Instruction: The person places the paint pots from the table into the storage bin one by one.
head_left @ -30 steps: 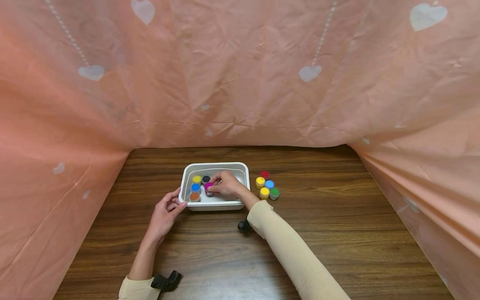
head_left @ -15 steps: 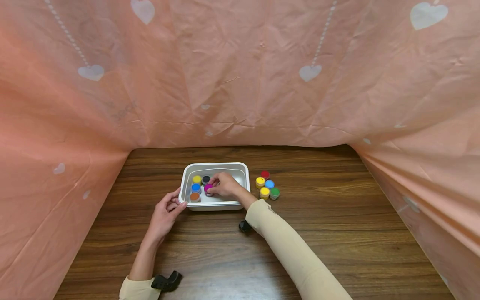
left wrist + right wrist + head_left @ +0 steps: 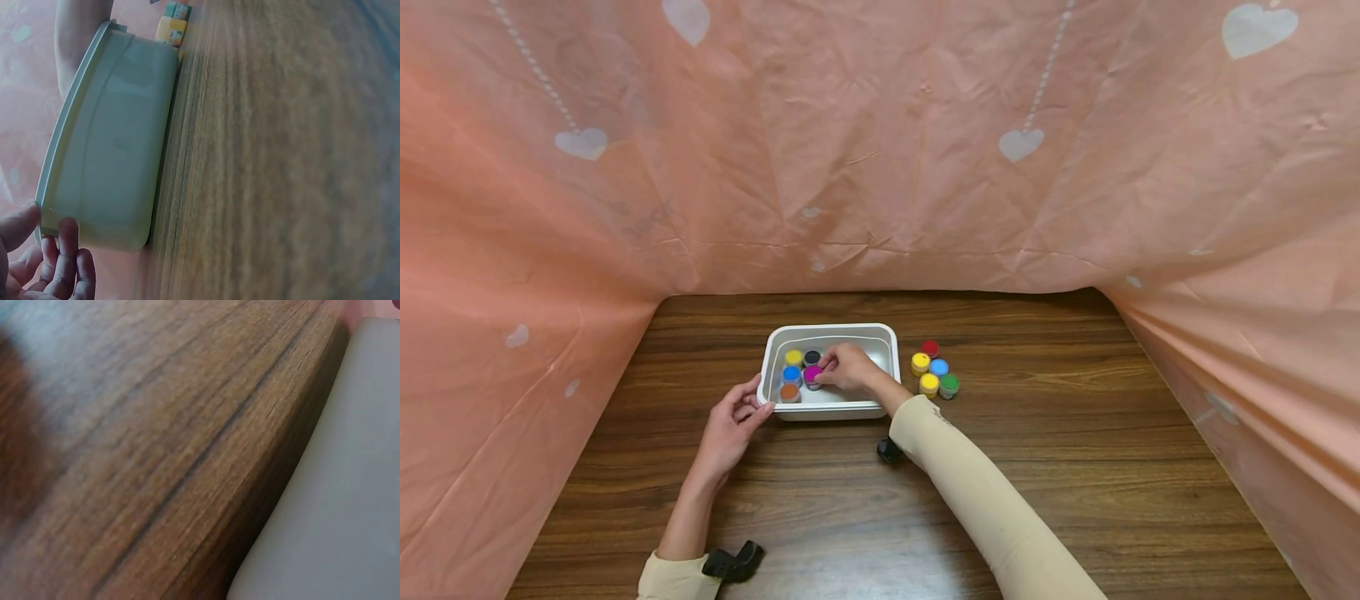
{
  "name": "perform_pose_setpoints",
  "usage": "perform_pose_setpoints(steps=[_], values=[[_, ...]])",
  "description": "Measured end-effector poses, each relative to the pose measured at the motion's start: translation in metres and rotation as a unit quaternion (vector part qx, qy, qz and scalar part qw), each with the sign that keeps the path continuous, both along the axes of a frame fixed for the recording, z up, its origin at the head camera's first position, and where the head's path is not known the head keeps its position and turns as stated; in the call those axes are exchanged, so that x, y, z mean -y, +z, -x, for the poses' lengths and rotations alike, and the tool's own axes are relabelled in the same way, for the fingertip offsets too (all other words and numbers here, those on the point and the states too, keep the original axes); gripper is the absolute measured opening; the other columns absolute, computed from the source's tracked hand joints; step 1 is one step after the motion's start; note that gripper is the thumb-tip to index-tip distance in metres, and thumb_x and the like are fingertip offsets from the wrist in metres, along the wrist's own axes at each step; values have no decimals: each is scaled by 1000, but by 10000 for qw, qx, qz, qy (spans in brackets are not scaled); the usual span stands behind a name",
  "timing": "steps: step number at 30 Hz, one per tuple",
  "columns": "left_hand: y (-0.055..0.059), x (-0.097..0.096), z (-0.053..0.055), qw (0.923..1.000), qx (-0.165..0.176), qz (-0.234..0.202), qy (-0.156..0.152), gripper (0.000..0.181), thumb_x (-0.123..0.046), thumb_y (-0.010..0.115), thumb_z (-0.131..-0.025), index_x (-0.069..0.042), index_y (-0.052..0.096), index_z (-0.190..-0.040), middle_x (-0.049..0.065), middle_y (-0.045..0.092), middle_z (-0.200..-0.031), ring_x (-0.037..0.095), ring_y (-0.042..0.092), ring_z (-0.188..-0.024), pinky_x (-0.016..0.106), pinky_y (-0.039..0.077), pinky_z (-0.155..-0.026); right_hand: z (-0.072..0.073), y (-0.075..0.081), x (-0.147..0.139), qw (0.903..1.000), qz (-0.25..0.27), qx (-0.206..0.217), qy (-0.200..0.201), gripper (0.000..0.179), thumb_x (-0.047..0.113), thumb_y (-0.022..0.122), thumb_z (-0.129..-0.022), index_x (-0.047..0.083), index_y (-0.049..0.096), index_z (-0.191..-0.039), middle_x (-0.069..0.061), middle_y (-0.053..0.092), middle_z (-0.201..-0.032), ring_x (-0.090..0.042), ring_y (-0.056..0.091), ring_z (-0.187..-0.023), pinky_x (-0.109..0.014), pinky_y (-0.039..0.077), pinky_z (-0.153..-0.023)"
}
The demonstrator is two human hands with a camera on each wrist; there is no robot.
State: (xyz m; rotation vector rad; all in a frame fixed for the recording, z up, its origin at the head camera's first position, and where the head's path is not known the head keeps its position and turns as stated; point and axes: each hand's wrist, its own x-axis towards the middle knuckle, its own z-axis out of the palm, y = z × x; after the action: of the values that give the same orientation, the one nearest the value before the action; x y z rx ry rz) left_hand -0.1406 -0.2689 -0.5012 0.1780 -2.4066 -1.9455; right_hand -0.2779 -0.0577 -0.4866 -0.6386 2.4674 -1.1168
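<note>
A white plastic tray [image 3: 831,407] stands on the wooden table, and my left hand [image 3: 726,429] grips its rim at the near left corner. The left wrist view shows the thumb on the rim of the tray [image 3: 119,144] and the fingers curled beneath it. Inside the tray, my right hand [image 3: 852,367] pinches a small paint pot with a magenta lid [image 3: 812,375]. Close by sit pots with a yellow lid [image 3: 793,357], a black lid [image 3: 812,357], a blue lid [image 3: 792,375] and an orange-brown lid [image 3: 789,392]. The right wrist view does not show the right fingers.
Right of the tray several more pots cluster on the table: red [image 3: 930,348], light blue [image 3: 938,367], green [image 3: 949,385], and yellow ones [image 3: 921,363]. A pink curtain [image 3: 880,167] with hearts hangs around the table's back and sides.
My right hand has shifted the magenta-lidded paint pot slightly left, close beside the blue one, and it now looks more upright. My left hand has stayed on the tray's corner.
</note>
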Motion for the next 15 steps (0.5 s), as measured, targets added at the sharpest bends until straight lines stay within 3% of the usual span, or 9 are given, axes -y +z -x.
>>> perform_pose_setpoints(steps=[15], values=[[-2,1,1,9999,-104,33,-5,58,-9,68,-101,-1,46,-153,11,53,-110,4,61,-91,16,51,-76,0,1,3,9999,-47,36,-113,19,14,81,-90,-1,74,-99,-10,75,-91,-8,59,-77,-18,47,-71]])
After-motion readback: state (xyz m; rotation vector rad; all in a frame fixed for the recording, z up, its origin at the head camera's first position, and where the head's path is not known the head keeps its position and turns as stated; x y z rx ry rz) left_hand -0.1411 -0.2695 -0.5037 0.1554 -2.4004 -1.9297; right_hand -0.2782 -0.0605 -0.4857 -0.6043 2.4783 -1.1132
